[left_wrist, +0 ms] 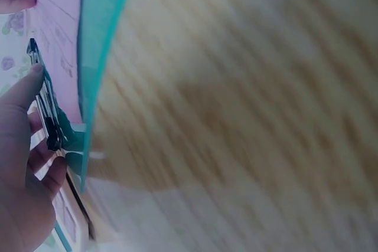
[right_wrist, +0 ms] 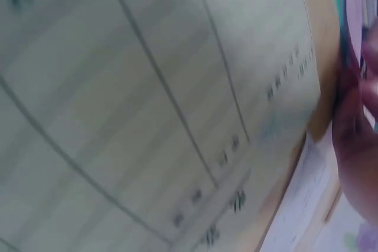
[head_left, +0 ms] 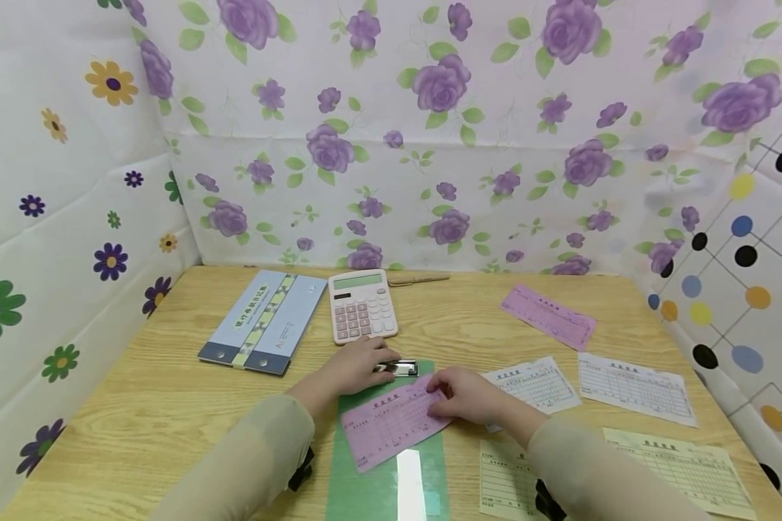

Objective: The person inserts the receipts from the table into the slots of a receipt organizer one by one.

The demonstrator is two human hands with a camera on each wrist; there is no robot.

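Observation:
A green clipboard [head_left: 348, 463] lies on the wooden table with its metal clip [head_left: 404, 368] at the far end. My left hand [head_left: 355, 365] grips that clip, thumb on one side and fingers curled round the other, as the left wrist view shows. A pink printed slip [head_left: 391, 423] lies slantwise over the board, just below the clip. My right hand [head_left: 465, 394] pinches the slip's upper right corner between thumb and fingers. In the right wrist view, the right hand [right_wrist: 357, 104] shows only at the edge, with a yellow slip filling most of the picture.
A calculator [head_left: 363, 307] and a blue-grey booklet [head_left: 263, 318] stand beyond the left hand, with a pen [head_left: 420, 279] behind. To the right lie another pink slip [head_left: 549, 316], white slips [head_left: 635, 388] and yellow slips [head_left: 684, 470]. Patterned cloth walls [head_left: 391, 145] enclose the table.

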